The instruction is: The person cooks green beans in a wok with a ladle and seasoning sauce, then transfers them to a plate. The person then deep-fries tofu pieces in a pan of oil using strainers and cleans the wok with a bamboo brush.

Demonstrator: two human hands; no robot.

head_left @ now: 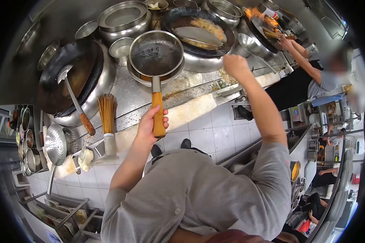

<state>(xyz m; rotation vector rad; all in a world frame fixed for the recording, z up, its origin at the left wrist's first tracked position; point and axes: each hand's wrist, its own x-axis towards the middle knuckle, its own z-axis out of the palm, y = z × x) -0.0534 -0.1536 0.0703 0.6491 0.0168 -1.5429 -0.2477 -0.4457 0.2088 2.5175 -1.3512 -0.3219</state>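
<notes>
Left fingers [165,118] grip strainer handle [157,117] across counter edge [192,109]

Left of strainer [156,54]: ladle [74,95] is resting in wok [48,97], brush [107,115] lying nearer | right: second wok [230,38] is standing | behind-left: pot [127,30] is standing

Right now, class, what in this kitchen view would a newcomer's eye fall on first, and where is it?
Probably the orange flames at the upper right, close to a co-worker's hands. Next might come the wooden-handled strainer near the centre, its handle gripped by the left hand. The right hand, a closed fist, also stands out, just right of centre.
</notes>
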